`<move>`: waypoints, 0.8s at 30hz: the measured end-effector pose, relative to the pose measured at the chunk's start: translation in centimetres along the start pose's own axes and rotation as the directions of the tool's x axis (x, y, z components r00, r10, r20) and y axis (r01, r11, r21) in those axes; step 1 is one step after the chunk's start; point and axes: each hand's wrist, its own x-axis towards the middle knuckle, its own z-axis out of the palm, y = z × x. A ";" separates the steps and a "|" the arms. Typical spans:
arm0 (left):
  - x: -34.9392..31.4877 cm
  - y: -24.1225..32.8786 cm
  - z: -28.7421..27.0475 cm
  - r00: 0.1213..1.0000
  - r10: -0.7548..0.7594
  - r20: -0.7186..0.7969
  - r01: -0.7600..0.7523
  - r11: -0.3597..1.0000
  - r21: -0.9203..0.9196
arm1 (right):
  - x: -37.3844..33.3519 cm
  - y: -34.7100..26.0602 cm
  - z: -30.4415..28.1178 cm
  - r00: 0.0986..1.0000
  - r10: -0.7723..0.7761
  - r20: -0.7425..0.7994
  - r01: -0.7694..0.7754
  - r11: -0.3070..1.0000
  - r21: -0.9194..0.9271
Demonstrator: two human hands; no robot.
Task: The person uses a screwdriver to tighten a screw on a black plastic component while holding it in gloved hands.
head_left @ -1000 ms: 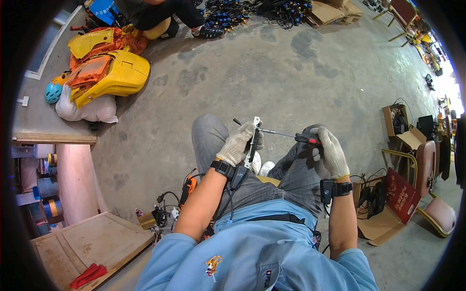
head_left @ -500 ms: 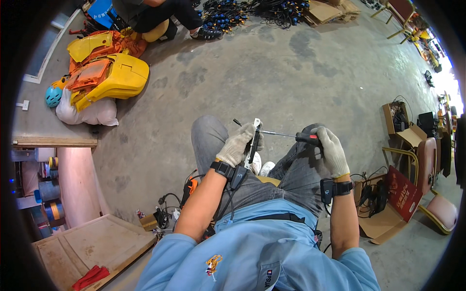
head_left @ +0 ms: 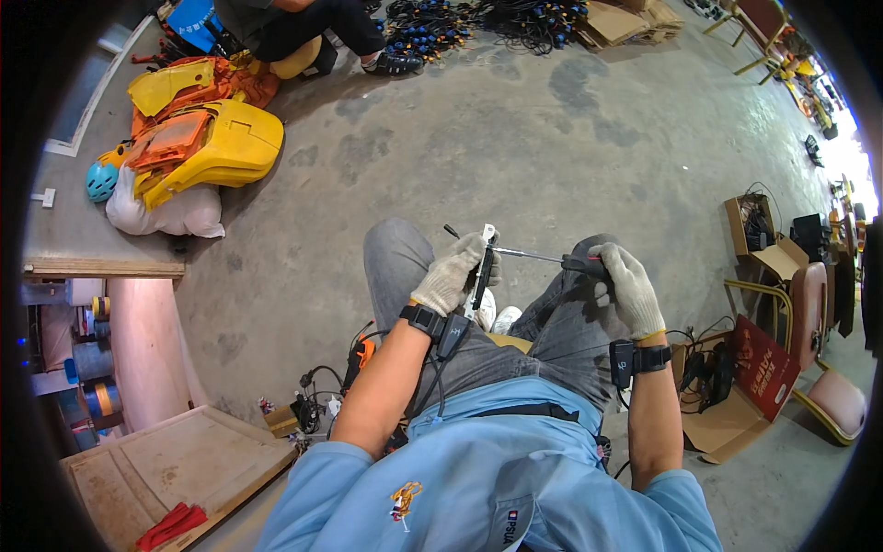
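Gripping a narrow white-and-black bar (head_left: pixel 483 269), the L hand (head_left: pixel 449 279) is closing its gloved fingers around its middle part, approx. over the space b/w the knees; the bar is pointing away from the body, tilted a bit. Its white far end is sticking out past the glove. The R hand (head_left: pixel 629 287), also in a whitish knit glove, is gripping a screwdriver (head_left: pixel 586 267) by the dark handle. The metal shaft (head_left: pixel 529 253) is pointing to the L & reaching the bar near its far end; whether the tip is sitting in a screw, I cannot tell, bec. it is too small. A short black rod (head_left: pixel 450 231) is showing just beyond the L hand.

Both wrists are carrying black straps (head_left: pixel 422 320) w/ small boxes. White shoes (head_left: pixel 505 319) are showing b/w the grey trouser legs (head_left: pixel 395 262). At upper L, yellow & orange plastic shells (head_left: pixel 235 143) are lying near a light-blue helmet (head_left: pixel 101 182). Close by, another person (head_left: pixel 317 28) is staying low beside a heap of cables (head_left: pixel 428 28) w/ blue ends. At R, an open carton (head_left: pixel 736 428) is holding black cords (head_left: pixel 708 377). At lower L, a red cloth (head_left: pixel 173 527) is lying on a wooden board (head_left: pixel 202 451).
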 end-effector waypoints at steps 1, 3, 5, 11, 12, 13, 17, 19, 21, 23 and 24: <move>-0.1 0.2 0.2 1.000 0.000 -0.001 0.000 1.000 0.000 | 0.1 0.2 -0.1 0.999 -0.034 0.001 0.034 0.999 0.042; -0.4 0.4 0.5 0.999 -0.001 0.042 0.001 1.000 0.006 | 0.1 0.8 0.0 0.998 -0.066 0.001 0.066 0.994 0.084; -0.2 0.3 0.5 0.999 0.008 0.043 -0.008 1.000 0.005 | 0.1 1.3 0.5 0.982 -0.184 -0.029 0.183 0.924 0.337; -0.1 0.3 0.2 0.999 0.013 0.041 -0.013 1.000 0.008 | 0.5 1.6 0.2 0.966 -0.257 0.003 0.242 0.912 0.332; -0.1 0.3 0.3 0.999 0.010 0.037 -0.010 1.000 0.001 | 0.7 1.8 -0.1 0.966 -0.257 0.001 0.242 0.912 0.332; -0.1 0.3 0.4 0.999 0.009 0.038 -0.009 1.000 0.002 | 1.0 2.1 -0.5 0.967 -0.254 0.015 0.235 0.914 0.331; -0.2 0.3 0.4 0.999 0.019 0.039 -0.019 1.000 0.023 | 1.0 2.2 -0.3 0.977 -0.214 0.005 0.196 0.905 0.378; -0.1 0.1 0.2 0.999 0.019 0.035 -0.020 1.000 0.018 | 1.1 2.4 -0.4 0.979 -0.205 0.007 0.186 0.901 0.392; 0.1 0.0 0.0 0.999 0.024 0.046 -0.025 0.999 0.020 | 1.2 2.6 -0.5 0.980 -0.197 0.010 0.176 0.896 0.407; 0.2 -0.1 -0.3 0.998 0.021 0.052 -0.021 1.000 0.003 | 1.3 2.7 -0.6 0.984 -0.175 -0.018 0.168 0.902 0.398; 0.2 -0.1 -0.2 0.998 0.017 0.061 -0.016 1.000 -0.018 | 1.2 2.7 -0.6 0.985 -0.174 -0.022 0.168 0.902 0.399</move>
